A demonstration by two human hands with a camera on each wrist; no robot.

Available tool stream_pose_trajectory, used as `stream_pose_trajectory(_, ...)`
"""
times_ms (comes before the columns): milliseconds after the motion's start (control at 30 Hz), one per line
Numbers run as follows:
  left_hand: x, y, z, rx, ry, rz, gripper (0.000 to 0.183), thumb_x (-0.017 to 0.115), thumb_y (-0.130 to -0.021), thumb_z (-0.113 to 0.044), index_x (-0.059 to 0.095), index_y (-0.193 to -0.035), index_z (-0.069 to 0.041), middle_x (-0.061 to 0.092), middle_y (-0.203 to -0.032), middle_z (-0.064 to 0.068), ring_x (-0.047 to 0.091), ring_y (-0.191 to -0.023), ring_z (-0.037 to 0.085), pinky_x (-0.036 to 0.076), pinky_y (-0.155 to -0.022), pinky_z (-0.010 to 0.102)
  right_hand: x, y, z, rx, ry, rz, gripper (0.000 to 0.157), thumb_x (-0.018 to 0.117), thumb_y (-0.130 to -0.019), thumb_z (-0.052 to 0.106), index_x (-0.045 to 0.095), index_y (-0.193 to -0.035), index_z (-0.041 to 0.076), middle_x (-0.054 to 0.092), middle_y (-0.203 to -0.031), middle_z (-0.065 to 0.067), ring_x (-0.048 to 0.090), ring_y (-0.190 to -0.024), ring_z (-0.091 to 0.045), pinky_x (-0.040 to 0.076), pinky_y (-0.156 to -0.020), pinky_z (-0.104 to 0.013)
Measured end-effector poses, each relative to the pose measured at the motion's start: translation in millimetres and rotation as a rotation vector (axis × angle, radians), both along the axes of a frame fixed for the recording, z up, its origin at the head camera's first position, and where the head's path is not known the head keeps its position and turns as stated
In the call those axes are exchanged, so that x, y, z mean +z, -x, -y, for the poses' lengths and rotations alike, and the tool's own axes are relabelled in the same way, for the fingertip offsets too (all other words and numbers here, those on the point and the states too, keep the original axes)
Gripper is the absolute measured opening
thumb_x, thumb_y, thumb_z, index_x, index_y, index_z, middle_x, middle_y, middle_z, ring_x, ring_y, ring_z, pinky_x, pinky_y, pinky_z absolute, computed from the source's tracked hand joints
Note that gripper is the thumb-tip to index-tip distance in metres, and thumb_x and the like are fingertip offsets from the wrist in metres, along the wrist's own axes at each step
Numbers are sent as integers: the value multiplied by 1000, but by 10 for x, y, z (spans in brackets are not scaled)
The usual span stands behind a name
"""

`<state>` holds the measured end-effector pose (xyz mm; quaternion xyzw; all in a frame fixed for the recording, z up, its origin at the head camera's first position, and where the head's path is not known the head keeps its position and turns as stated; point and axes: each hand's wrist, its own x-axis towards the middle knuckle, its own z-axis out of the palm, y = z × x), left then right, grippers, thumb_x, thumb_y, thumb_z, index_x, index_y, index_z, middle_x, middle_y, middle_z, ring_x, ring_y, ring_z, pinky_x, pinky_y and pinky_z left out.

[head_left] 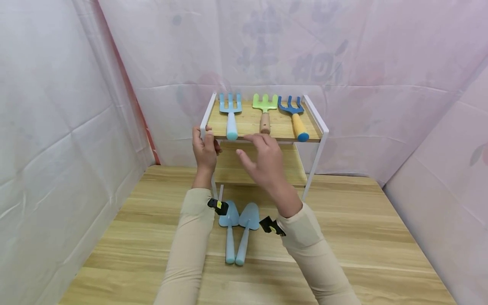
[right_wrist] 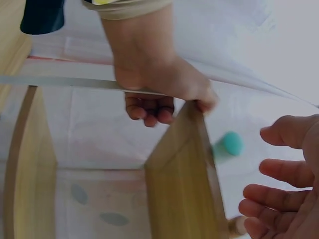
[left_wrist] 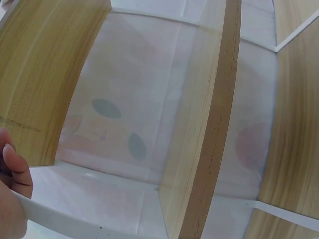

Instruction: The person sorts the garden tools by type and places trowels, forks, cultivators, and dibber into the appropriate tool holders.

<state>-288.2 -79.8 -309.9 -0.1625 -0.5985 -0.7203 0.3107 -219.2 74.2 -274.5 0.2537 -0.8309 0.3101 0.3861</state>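
Note:
My left hand grips the front left corner of a small shelf rack with a white frame and wooden boards. In the right wrist view its fingers curl beneath the top board, thumb on the edge. My right hand, fingers spread and holding nothing, is in front of the top board's front edge. On that board lie a light blue hand fork, a green hand fork with a wooden handle, and a dark blue hand fork with a yellow handle, all handles toward me.
Two light blue trowels lie side by side on the wooden table, in front of the rack and between my forearms. A lower board shows beneath the top one. Pale patterned sheets enclose the table's back and sides.

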Motion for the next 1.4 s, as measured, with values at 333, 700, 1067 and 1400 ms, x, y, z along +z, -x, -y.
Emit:
stream_pose_trajectory(333,-52,66,8,-3,-10,4,9,39,-92,-10,44,-98,-6,40,-55,20,43,-43,17,42,-39,24,107,-184,-309,11,-10,127,34,71,-82,16,63,-110,-3,62,-109,-16,53,-105,-31,41,-90,-44)
stream_pose_trajectory(700,-204,234,24,15,-12,-6,12,42,-93,-22,45,-99,-12,42,-56,8,42,-43,13,43,-38,29,259,-327,-730,40,-239,473,43,66,-87,26,58,-119,-1,58,-118,-16,52,-108,-34,42,-88,-48)
stream_pose_trajectory(1067,-194,220,15,33,-18,13,9,42,-90,-21,45,-97,-16,42,-53,6,43,-42,12,42,-37,27,366,-493,-1137,23,-202,635,50,62,-89,33,53,-128,3,53,-127,-14,50,-112,-36,42,-87,-51)
stream_pose_trajectory(1400,-101,108,31,-17,-17,39,16,40,-92,-12,42,-102,1,42,-54,8,43,-43,13,43,-39,31,299,-486,-1387,-135,-23,488,36,60,-90,29,62,-113,1,65,-103,-16,59,-96,-30,47,-71,-39)
